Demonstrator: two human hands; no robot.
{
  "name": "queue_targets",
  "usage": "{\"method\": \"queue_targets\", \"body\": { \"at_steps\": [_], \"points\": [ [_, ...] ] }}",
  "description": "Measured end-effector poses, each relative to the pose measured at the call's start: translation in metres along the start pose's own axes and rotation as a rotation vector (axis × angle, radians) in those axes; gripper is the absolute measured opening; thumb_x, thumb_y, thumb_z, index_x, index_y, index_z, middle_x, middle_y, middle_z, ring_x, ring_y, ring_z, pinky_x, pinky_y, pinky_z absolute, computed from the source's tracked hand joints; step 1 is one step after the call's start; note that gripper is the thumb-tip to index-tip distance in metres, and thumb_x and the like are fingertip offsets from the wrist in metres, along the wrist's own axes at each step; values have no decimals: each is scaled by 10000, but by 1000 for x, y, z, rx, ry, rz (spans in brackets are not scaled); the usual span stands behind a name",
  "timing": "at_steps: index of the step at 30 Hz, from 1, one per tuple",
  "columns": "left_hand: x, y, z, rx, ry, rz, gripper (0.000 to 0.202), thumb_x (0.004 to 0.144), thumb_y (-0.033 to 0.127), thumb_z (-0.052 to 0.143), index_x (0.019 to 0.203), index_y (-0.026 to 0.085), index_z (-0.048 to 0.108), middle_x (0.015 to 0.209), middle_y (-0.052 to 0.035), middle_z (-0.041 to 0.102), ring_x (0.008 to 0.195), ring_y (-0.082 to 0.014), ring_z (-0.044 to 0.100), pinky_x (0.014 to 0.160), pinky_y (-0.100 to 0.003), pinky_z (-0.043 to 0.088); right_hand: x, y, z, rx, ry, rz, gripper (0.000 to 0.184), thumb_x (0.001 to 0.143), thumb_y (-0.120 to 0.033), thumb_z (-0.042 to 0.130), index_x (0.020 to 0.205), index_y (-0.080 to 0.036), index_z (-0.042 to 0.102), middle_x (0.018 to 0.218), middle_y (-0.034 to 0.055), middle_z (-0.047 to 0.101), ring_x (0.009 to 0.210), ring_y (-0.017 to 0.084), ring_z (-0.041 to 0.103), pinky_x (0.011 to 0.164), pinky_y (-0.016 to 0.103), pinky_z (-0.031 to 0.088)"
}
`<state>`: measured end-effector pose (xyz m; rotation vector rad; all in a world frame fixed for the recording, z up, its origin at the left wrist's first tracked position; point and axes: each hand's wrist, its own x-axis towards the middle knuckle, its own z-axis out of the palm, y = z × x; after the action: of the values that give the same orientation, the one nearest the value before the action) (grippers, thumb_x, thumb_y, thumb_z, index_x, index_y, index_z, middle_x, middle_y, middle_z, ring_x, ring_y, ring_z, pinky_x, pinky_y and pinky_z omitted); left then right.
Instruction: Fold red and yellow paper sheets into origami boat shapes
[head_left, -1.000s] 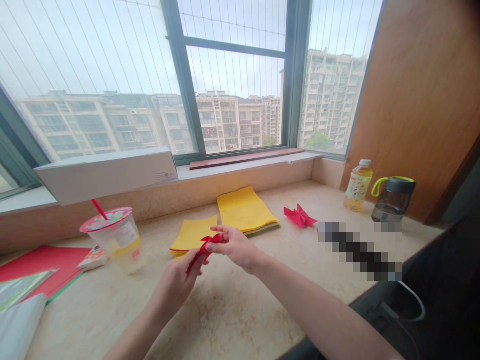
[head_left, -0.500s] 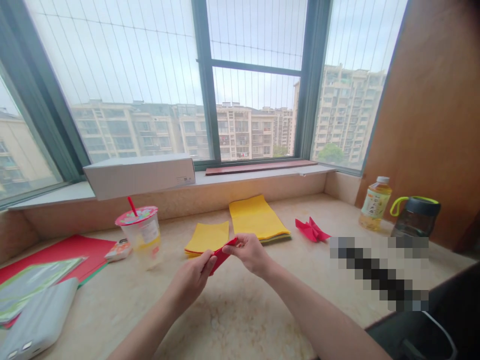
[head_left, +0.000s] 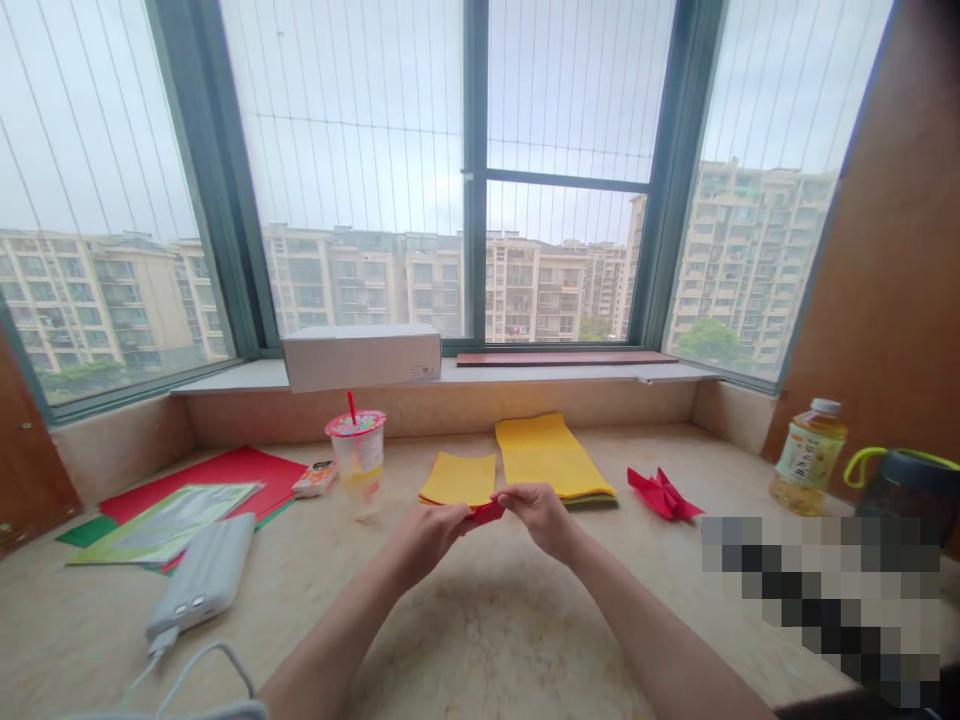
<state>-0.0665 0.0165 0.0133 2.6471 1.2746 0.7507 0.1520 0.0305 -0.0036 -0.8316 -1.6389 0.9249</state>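
Between my two hands is a small folded piece of red paper, held just above the counter. My left hand pinches its left end, and my right hand pinches its right end. Fingers hide much of the paper. Right behind the hands lie a smaller stack of yellow paper and a larger yellow stack with a darker sheet at its bottom edge. To the right rests a folded red paper shape with pointed flaps.
At left are red sheets, a clear packet, a grey power bank with a white cable, a small orange-and-white pack and a lidded drink cup. A tea bottle and dark bottle stand right. A white box sits on the sill.
The camera view has turned left, so everything sits further right in the picture. Both hands still grip the red paper, which now shows as a flatter, smaller strip between the fingers.
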Motion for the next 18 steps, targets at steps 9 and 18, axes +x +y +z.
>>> {"method": "queue_targets", "body": {
  "at_steps": [9, 18],
  "points": [
    [-5, -20, 0, -123, 81, -105, 390, 936, 373, 451, 656, 171, 632, 561, 0, 624, 553, -128, 553, 582, -224, 369, -5, 1, -5, -110, 33, -1, 303, 806, -456, 638, 871, -180, 744, 836, 57, 764, 778, 210, 675, 777, 354, 510],
    [-9, -15, 1, -30, 40, -22, 264, 929, 392, 519, 918, 193, 691, 817, -45, 721, 728, -168, 632, 664, -244, 412, -12, 4, -14, -278, 23, -41, 251, 853, -402, 601, 868, -201, 751, 880, 65, 765, 847, 230, 684, 844, 379, 501]
  ]
}}
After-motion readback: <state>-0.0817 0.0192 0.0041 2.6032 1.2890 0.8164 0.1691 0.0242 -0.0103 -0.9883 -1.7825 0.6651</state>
